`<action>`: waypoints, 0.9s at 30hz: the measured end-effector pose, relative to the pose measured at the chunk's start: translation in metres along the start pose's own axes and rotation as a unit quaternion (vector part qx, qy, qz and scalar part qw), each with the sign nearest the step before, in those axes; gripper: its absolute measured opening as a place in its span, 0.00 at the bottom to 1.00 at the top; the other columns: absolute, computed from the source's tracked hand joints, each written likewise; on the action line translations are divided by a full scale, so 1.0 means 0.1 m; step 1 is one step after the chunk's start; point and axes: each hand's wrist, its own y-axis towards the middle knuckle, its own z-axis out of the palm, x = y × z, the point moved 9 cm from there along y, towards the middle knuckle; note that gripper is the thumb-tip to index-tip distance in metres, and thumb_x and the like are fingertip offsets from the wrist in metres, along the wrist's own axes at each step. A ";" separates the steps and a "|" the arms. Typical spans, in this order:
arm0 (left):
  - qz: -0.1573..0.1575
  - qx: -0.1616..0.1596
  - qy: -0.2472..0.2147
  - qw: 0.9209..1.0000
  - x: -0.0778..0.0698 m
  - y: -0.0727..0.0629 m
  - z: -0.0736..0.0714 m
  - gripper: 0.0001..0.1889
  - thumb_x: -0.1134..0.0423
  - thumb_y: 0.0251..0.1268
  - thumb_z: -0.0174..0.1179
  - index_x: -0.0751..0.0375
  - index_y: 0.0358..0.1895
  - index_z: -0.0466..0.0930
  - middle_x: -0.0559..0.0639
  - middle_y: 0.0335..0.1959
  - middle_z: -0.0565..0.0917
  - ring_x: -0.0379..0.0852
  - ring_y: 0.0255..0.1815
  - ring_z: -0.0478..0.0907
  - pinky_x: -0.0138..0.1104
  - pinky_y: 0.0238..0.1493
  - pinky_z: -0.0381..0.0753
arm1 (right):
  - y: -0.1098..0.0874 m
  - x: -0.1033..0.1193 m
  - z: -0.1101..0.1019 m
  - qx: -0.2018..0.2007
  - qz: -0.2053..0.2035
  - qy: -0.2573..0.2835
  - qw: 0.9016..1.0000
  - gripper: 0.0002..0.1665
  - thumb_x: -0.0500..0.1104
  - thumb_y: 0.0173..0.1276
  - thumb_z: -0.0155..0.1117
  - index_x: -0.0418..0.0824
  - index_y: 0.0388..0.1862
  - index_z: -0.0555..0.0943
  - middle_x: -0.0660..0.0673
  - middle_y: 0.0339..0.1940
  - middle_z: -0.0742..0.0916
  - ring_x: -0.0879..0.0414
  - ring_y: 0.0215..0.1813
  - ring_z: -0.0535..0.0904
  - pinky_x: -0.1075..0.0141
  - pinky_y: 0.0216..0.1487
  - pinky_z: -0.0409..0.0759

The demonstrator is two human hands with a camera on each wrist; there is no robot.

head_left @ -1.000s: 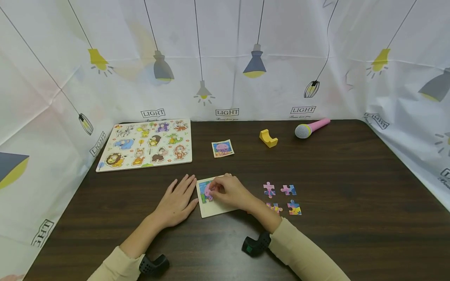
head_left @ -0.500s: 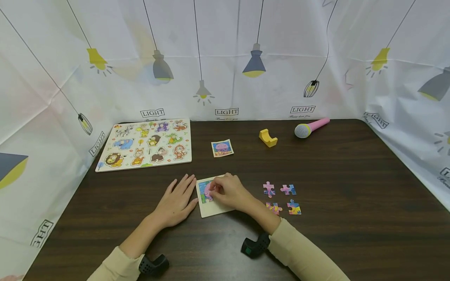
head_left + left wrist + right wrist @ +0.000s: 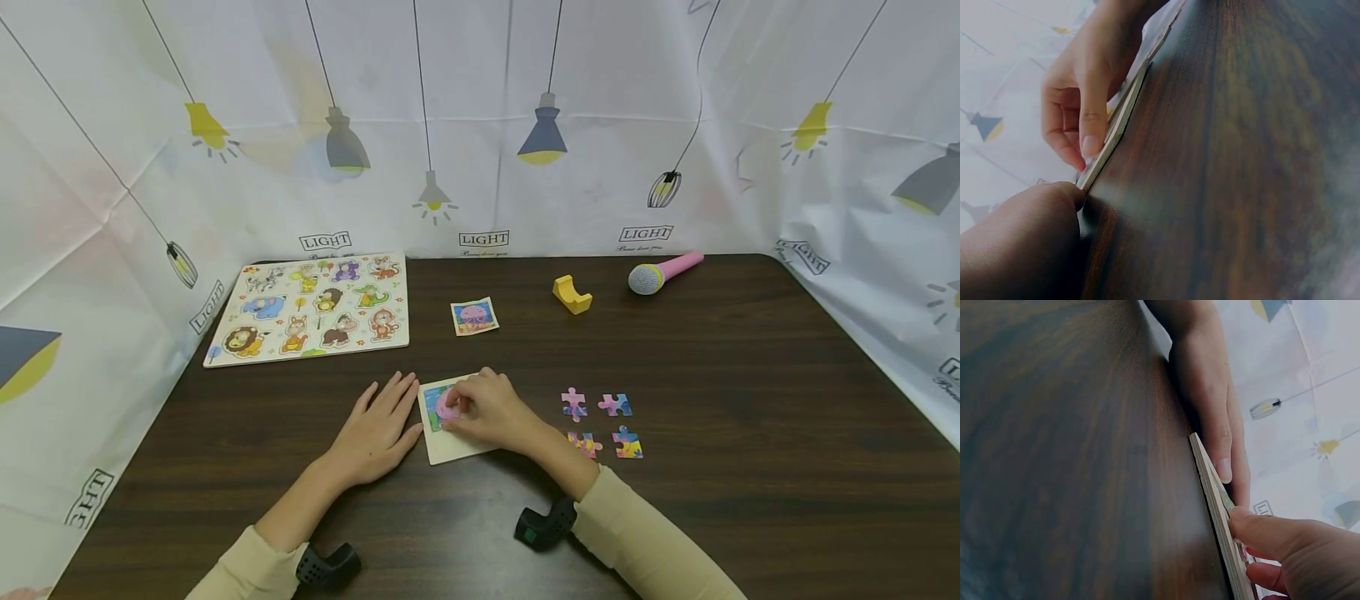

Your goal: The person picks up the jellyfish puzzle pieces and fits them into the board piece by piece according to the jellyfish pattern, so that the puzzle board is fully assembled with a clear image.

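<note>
The right hand (image 3: 487,410) pinches a pink puzzle piece (image 3: 447,407) over the small puzzle tray (image 3: 457,447), which lies on the dark surface (image 3: 712,500); whether the piece touches the tray is unclear. The left hand (image 3: 377,431) lies flat, fingers straight, its grip holding nothing, against the tray's left edge.

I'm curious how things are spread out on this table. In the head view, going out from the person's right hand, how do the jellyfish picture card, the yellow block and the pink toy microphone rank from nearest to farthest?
From the right hand:
1. Jellyfish picture card, just beyond the hand, mid-table.
2. Yellow block, farther back and to the right.
3. Pink toy microphone, farthest, back right by the curtain.
</note>
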 end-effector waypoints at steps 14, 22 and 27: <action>0.002 0.000 -0.001 1.000 -0.01 0.00 -0.01 0.32 0.50 0.71 0.42 0.66 0.70 0.52 0.58 0.71 0.54 0.54 0.71 0.47 0.52 0.66 0.44 | -0.01 0.05 -0.01 -0.007 -0.013 -0.023 1.000 0.10 0.53 0.51 0.72 0.51 0.28 0.82 0.58 0.24 0.80 0.61 0.31 0.68 0.65 0.33 0.60; 0.000 0.001 0.003 1.000 -0.01 -0.01 0.00 0.31 0.50 0.71 0.41 0.66 0.70 0.52 0.57 0.71 0.54 0.53 0.72 0.46 0.52 0.66 0.44 | 0.00 0.05 -0.02 -0.008 -0.006 -0.016 1.000 0.11 0.53 0.50 0.72 0.51 0.28 0.82 0.58 0.24 0.80 0.62 0.30 0.66 0.64 0.33 0.59; 0.002 -0.002 0.004 1.000 -0.01 0.00 0.00 0.31 0.50 0.71 0.42 0.65 0.70 0.52 0.57 0.71 0.55 0.52 0.71 0.47 0.52 0.66 0.44 | 0.00 0.06 -0.02 -0.004 0.002 -0.018 1.000 0.11 0.54 0.51 0.72 0.51 0.29 0.83 0.58 0.27 0.80 0.61 0.31 0.66 0.64 0.34 0.59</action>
